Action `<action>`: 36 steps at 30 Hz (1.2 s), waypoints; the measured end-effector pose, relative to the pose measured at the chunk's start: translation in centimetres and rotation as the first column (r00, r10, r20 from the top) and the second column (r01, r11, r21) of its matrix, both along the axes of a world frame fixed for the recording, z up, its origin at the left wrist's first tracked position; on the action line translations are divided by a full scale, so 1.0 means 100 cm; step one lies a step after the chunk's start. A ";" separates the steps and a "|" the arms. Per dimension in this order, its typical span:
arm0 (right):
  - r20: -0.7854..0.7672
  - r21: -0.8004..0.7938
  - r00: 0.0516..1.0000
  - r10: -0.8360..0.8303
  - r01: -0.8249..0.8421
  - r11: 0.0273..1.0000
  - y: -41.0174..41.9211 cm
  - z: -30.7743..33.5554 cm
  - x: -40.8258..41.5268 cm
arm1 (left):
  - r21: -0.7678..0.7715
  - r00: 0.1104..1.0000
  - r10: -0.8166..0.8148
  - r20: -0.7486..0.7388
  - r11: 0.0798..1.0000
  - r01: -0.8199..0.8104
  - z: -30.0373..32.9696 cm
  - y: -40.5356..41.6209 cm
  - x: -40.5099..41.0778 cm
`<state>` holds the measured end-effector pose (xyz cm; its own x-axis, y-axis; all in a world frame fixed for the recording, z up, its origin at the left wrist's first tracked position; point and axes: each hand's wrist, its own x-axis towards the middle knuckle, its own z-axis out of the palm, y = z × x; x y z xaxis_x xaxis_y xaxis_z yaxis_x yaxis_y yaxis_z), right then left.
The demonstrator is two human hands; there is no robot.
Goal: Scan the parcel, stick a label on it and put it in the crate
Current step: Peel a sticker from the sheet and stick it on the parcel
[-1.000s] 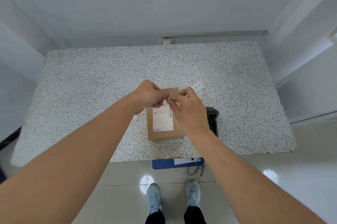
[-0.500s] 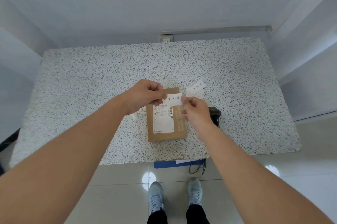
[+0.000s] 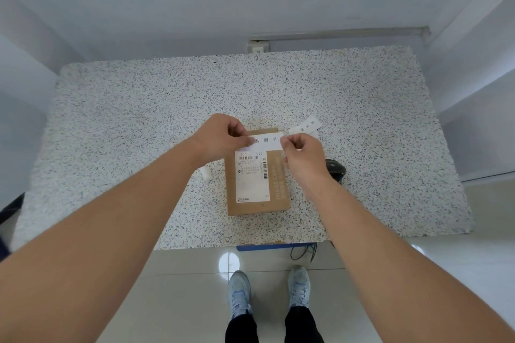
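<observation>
A brown cardboard parcel [image 3: 276, 189] lies flat on the speckled table [image 3: 139, 125], with a white shipping sticker with barcodes on its top. Over the parcel's far end a small white label [image 3: 267, 142] with black characters is stretched out flat. My left hand [image 3: 220, 137] pinches its left end and my right hand [image 3: 302, 154] pinches its right end. The label sits right above the shipping sticker; whether it touches the box cannot be told. A black scanner [image 3: 335, 171] lies on the table behind my right wrist, mostly hidden.
More white labels [image 3: 305, 127] lie just beyond the parcel on the right. A small white scrap [image 3: 206, 172] lies under my left wrist. A blue crate edge [image 3: 264, 246] and a dark cable [image 3: 302, 252] show below the table's near edge. My shoes stand on the tiled floor.
My hands have pulled apart, and the label that was bunched between them a second ago is now spread flat over the parcel's far end.
</observation>
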<state>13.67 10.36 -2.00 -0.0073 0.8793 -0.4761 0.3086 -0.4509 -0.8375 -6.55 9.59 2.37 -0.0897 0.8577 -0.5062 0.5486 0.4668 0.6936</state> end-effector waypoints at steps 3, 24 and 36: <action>0.119 0.069 0.991 0.068 -0.077 0.995 0.008 -0.009 -0.006 | 0.001 0.995 0.014 -0.100 1.000 -0.014 -0.017 0.003 0.000; 0.290 0.159 0.951 0.106 -0.157 0.975 0.031 -0.055 -0.033 | 0.002 0.931 0.003 -0.365 1.000 -0.003 -0.046 0.029 0.002; 0.358 0.185 0.924 0.132 -0.209 0.960 0.032 -0.053 -0.033 | 0.002 0.918 0.006 -0.396 1.000 -0.005 -0.053 0.034 0.000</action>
<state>10.42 13.52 -7.29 -0.0383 0.9606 -0.2752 0.6470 -0.1861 -0.7394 -6.54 12.98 -2.96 -0.2876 0.8570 -0.4275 0.7762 0.4701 0.4202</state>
